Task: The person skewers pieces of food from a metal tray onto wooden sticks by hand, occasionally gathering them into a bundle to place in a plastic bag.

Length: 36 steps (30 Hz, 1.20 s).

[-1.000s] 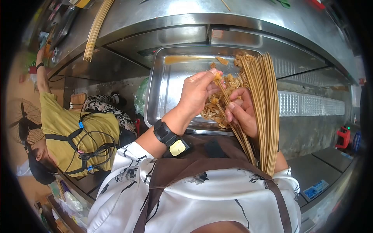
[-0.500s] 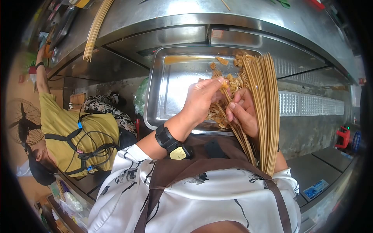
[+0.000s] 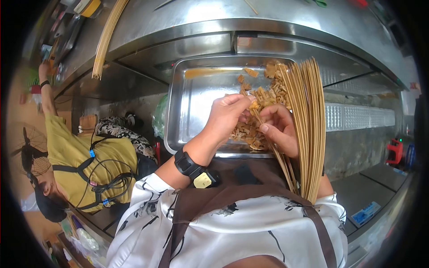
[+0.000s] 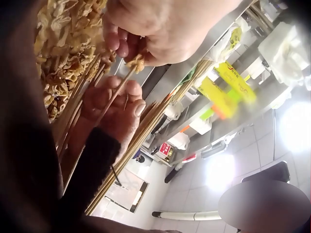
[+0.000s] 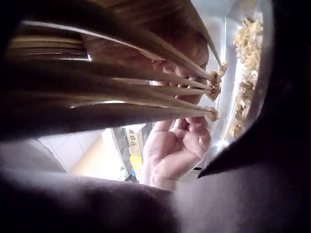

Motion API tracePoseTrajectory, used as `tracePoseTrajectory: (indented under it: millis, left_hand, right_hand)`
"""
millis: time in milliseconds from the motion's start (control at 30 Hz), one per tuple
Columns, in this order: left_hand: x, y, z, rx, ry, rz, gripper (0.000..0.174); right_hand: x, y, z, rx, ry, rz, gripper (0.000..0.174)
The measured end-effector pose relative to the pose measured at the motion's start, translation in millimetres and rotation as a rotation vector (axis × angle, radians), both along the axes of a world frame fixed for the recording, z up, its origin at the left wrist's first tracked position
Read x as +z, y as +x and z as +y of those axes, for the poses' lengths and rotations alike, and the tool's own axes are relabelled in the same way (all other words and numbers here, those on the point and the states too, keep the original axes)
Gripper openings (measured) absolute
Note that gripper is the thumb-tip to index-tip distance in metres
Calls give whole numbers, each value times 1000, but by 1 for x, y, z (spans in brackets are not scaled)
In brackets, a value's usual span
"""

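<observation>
In the head view my left hand pinches a yellowish food piece at the tip of a thin wooden skewer. My right hand grips that skewer just below, with its thumb and curled fingers. More skewers run under the right hand towards the apron, and a large bundle of skewers stands against the right forearm. Brown food pieces lie heaped in the right part of a metal tray. In the left wrist view the skewer's tip meets the food piece at the left fingertips.
A steel counter runs behind the tray, with another skewer bundle over its edge at the left. At the left a person in a yellow shirt reaches towards the counter. Stacked white trays and a red stool are at the right.
The left hand has shifted right, then back slightly left, still at the skewer's tip. The right hand keeps its grip. The head view has tilted slightly.
</observation>
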<state>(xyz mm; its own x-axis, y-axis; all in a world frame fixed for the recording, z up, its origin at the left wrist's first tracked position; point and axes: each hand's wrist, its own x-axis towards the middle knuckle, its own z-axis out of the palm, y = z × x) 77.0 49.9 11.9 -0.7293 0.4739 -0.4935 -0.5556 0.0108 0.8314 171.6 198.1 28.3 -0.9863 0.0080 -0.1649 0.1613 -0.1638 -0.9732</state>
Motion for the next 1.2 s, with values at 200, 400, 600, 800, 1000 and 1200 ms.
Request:
tracePoseTrajectory:
  millis: [200,400,600,800,1000,1200]
  left_hand:
    - [-3,-5,4,-21,50,-48,19]
    - [-14,-19,14,-302,-503,843,32]
    - [28,-17,37,-112,170,178,32]
    - [22,-19,48,-111,233,105,26]
    - [26,-19,34,-70,247,97,34]
    - [6,-21,12,-95,172,62,34]
  right_hand:
    - [33,9,11,151,-75,-24,19]
    - [-6,4,8,230,-8,-169,21]
    - [-21,8,4,231,-114,-208,22]
    - [-21,9,8,215,-116,-245,23]
    - [-6,4,12,139,-38,-192,27]
    - [-4,2,20,53,-236,-234,29]
